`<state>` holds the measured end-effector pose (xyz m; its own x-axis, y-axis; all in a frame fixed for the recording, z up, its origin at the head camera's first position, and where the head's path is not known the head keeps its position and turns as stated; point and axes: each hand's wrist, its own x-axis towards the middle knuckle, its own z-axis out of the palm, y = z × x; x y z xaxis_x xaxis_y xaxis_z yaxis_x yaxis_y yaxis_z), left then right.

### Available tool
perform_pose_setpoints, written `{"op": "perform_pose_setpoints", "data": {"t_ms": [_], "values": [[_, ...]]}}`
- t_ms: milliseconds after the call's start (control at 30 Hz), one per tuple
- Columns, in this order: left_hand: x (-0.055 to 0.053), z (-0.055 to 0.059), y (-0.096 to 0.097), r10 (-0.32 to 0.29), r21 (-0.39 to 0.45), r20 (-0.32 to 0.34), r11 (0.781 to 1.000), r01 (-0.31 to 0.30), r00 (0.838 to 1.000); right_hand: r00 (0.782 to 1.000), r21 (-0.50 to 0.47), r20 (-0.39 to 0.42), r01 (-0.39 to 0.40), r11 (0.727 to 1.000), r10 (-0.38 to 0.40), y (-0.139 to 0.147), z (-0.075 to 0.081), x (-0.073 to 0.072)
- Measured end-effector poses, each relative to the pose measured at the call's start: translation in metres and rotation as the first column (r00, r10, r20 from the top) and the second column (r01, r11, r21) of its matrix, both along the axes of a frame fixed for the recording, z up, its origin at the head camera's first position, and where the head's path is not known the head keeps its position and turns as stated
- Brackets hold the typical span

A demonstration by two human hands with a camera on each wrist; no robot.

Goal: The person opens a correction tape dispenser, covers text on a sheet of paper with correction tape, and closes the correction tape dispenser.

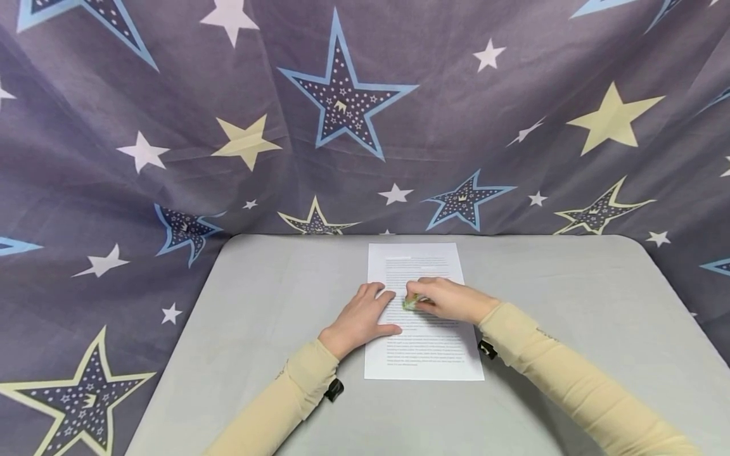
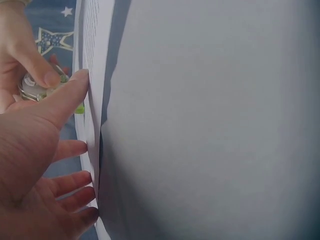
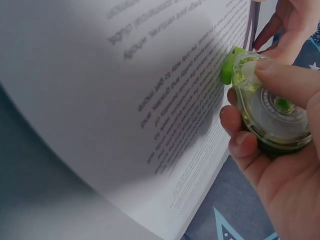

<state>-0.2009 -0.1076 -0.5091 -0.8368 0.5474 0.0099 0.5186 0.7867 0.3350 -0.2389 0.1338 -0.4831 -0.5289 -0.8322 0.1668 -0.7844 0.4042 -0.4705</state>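
Observation:
A printed sheet of paper (image 1: 424, 372) lies on the table, dense with lines of text. My right hand (image 1: 450, 299) grips a correction tape dispenser (image 3: 277, 122), clear-cased with a green tip, thumb on one side and fingers on the other. In the right wrist view the green tip (image 3: 227, 70) is at the printed lines; whether it touches them I cannot tell. My left hand (image 1: 359, 318) rests with spread fingers on the sheet's left edge, beside the dispenser. Near the top of the text, a white strip (image 1: 398, 258) covers part of a line.
The light grey table (image 1: 274, 285) extends around the sheet on all sides. Behind it hangs a dark curtain (image 1: 456, 126) with a star pattern. A black strap piece (image 1: 334, 389) sits below the left cuff, another (image 1: 486, 349) at the right cuff.

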Motion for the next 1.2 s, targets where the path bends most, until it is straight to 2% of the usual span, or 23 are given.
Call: {"op": "perform_pose_setpoints", "data": {"t_ms": [367, 633, 867, 1100, 1200], "values": [[-0.0010, -0.0014, 0.0007, -0.010, -0.002, 0.023, 1.000, 0.010, 1.000, 0.993, 0.053, -0.121, 0.000, 0.999, 0.006, -0.0033, 0.0037, 0.0062], [-0.0020, -0.0030, 0.0001, -0.017, -0.024, 0.017, 1.000, 0.017, 1.000, 0.998, 0.064, -0.066, -0.001, 0.998, 0.006, -0.0020, 0.0012, 0.0038], [-0.0015, -0.0035, 0.0009, 0.015, -0.064, 0.025, 0.998, -0.013, 1.000, 0.997, 0.095, -0.074, -0.008, 0.995, 0.015, -0.0040, -0.0007, 0.0012], [-0.0037, -0.0055, 0.0014, 0.002, -0.064, -0.015, 0.998, -0.003, 1.000, 0.998, 0.098, -0.063, 0.006, 0.995, 0.000, -0.0031, 0.0038, 0.0009], [-0.0047, -0.0063, 0.0015, 0.005, -0.072, -0.004, 0.997, -0.005, 1.000, 0.998, 0.107, -0.064, 0.006, 0.994, 0.001, -0.0030, 0.0043, 0.0009]]}}
